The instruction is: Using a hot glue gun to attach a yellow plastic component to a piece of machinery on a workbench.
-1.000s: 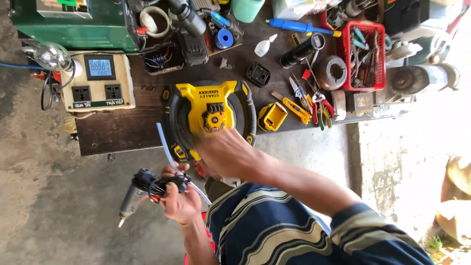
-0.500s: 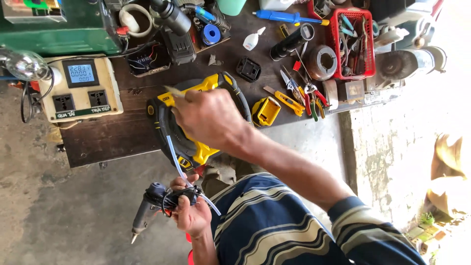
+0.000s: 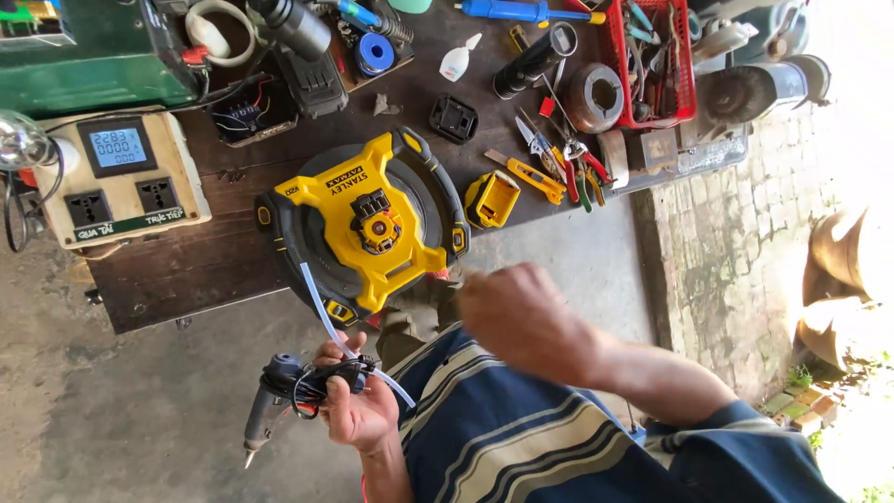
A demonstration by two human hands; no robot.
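Glue gun (image 3: 279,396), cord-wrapped, is sitting low in our left hand (image 3: 358,410), fingers gripping it and a clear stick (image 3: 326,321); our right hand (image 3: 517,312) is blurring, fingers seemingly curled, near the yellow tape reel (image 3: 372,228).

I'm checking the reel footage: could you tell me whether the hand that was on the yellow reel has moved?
Yes. The right hand has left the yellow reel and pulled back off the workbench toward the person's body.

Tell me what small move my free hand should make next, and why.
Probably bring the right hand across to pinch the pale stick. The left hand is already full with the glue gun and its bundled cord, and the stick's far end juts unsupported over the yellow reel.
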